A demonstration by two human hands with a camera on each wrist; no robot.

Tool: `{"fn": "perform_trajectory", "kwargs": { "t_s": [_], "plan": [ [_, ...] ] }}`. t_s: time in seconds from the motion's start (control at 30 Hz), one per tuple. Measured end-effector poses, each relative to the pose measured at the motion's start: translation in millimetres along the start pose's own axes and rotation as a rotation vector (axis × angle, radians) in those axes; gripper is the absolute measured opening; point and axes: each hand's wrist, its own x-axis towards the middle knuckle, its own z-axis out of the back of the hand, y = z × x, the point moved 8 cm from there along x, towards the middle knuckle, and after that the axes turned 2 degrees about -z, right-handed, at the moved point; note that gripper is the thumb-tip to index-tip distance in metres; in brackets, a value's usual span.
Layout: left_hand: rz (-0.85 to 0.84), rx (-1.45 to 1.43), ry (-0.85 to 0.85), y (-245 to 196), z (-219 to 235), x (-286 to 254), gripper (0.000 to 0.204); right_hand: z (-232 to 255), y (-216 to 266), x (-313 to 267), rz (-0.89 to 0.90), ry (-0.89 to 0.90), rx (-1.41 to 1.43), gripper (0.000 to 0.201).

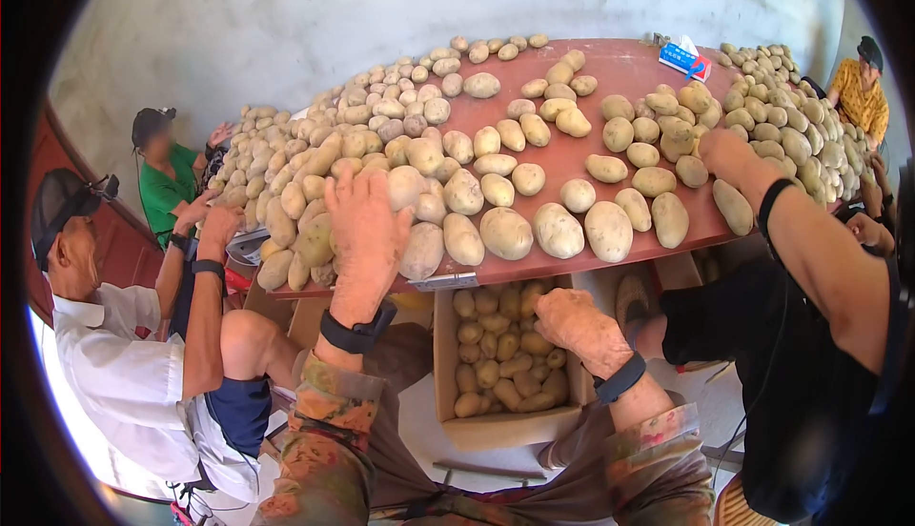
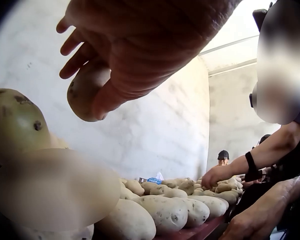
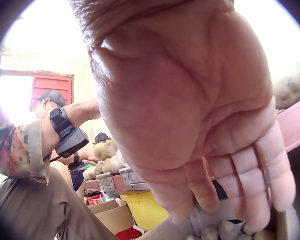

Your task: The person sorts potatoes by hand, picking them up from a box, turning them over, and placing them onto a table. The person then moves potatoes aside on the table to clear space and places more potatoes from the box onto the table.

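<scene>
My left hand [image 1: 367,231] [image 2: 140,45] is above the near left part of the potato pile, pinching a potato [image 1: 406,186] [image 2: 84,95] between thumb and fingers. Beneath it, more potatoes [image 1: 464,238] [image 2: 127,220] lie along the table's front edge. Over the right side of an open cardboard box [image 1: 510,428] below the table edge is my right hand [image 1: 581,329] [image 3: 190,110]. Its palm and extended fingers show in the right wrist view, with nothing held. Several potatoes [image 1: 505,345] [image 3: 227,231] lie inside the box.
The red table [image 1: 610,59] carries large potato heaps and a tissue box [image 1: 684,59]. A person in white [image 1: 124,374] sits at left; at right another person's arm [image 1: 810,231] reaches onto the table. A yellow bucket [image 3: 145,207] stands under the table.
</scene>
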Motion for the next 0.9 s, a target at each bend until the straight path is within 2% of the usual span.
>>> {"fn": "perform_trajectory", "kwargs": {
  "t_s": [0.07,0.3,0.43,0.63,0.9],
  "plan": [
    [-0.022,0.001,0.047,-11.6,-2.2,-4.6,0.051,2.4,0.2,-1.6,0.004,-0.007,0.002,0.017],
    [-0.069,-0.028,0.019,-28.3,-6.1,-19.8,0.056,0.3,-3.3,-2.9,0.000,-0.031,0.019,0.018],
    [-0.106,0.056,-0.001,-26.6,-39.3,-30.9,0.055,0.4,-3.5,-3.5,0.032,-0.062,0.019,0.022],
    [-0.140,0.028,0.041,-49.0,-33.4,-43.6,0.057,-3.1,-7.8,-2.2,-0.001,-0.069,0.050,0.021],
    [-0.085,-0.108,0.029,-41.8,-28.5,-42.9,0.055,1.2,-1.7,-5.7,0.012,-0.028,0.029,0.023]
  ]
}}
